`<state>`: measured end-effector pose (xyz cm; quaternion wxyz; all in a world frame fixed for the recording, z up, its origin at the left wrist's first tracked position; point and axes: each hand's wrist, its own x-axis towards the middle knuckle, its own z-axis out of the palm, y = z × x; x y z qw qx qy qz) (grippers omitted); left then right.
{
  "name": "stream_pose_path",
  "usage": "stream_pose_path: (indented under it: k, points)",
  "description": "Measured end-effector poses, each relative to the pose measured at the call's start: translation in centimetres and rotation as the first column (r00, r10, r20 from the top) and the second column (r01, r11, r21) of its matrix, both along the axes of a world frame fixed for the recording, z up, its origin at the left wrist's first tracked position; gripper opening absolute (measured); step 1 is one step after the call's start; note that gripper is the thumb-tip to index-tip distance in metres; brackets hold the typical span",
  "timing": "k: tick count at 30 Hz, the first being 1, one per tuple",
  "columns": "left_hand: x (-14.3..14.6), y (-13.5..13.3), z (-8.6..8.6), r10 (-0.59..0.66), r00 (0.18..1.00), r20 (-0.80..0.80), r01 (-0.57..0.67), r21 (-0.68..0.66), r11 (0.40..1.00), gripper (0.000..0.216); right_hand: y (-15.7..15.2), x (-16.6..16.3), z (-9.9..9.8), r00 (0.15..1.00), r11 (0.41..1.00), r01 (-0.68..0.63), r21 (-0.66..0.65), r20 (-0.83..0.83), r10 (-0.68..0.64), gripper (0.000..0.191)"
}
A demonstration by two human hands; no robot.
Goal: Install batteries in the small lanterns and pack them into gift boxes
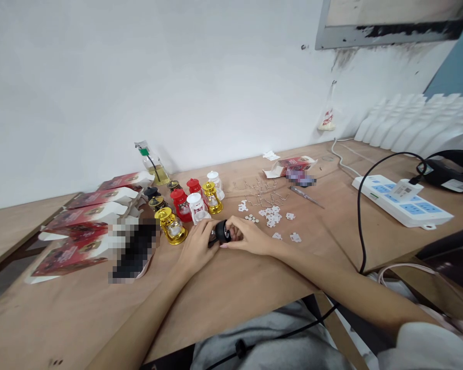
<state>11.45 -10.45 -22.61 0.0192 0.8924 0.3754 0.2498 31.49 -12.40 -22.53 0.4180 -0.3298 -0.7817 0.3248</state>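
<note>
Both hands are closed around a small black lantern (223,231), lying on its side just above the table. My left hand (199,240) wraps its upper part from the left, while my right hand (247,235) grips its round black base end. Just left of my hands stand several mini lanterns: a gold lantern (172,226), a white lantern (197,207), a red lantern (181,204) and another gold lantern (213,197). Beyond my right hand lie small round button cells (251,218) and white cut-out pieces (272,216).
Red and white boxes (88,221) line the left, with a phone (135,252) beside them. A bottle of yellowish liquid (156,167) stands by the wall. Bent wires (260,191) and a screwdriver (306,196) lie behind; a power strip (403,200) with a black cable sits right.
</note>
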Motion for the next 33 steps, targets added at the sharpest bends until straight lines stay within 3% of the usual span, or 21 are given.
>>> stream_pose_path:
  k: [12, 21, 33]
  points:
    - [0.0, 0.0, 0.0, 0.016, 1.000, -0.027, -0.015, 0.027, 1.000, 0.038, 0.2, -0.2, -0.2, 1.000, 0.999, -0.005, -0.034, -0.025, 0.004, 0.039]
    - [0.0, 0.0, -0.1, 0.074, 0.995, -0.063, -0.069, 0.072, 0.995, 0.037, 0.4, -0.2, -0.9, 0.997, 0.980, 0.003, -0.197, -0.072, -0.017, 0.044]
    - [0.0, -0.2, 0.0, 0.114, 0.987, -0.116, -0.097, 0.146, 0.985, 0.041, 0.7, -0.2, -1.0, 0.999, 0.991, -0.002, -0.135, -0.046, -0.004, 0.029]
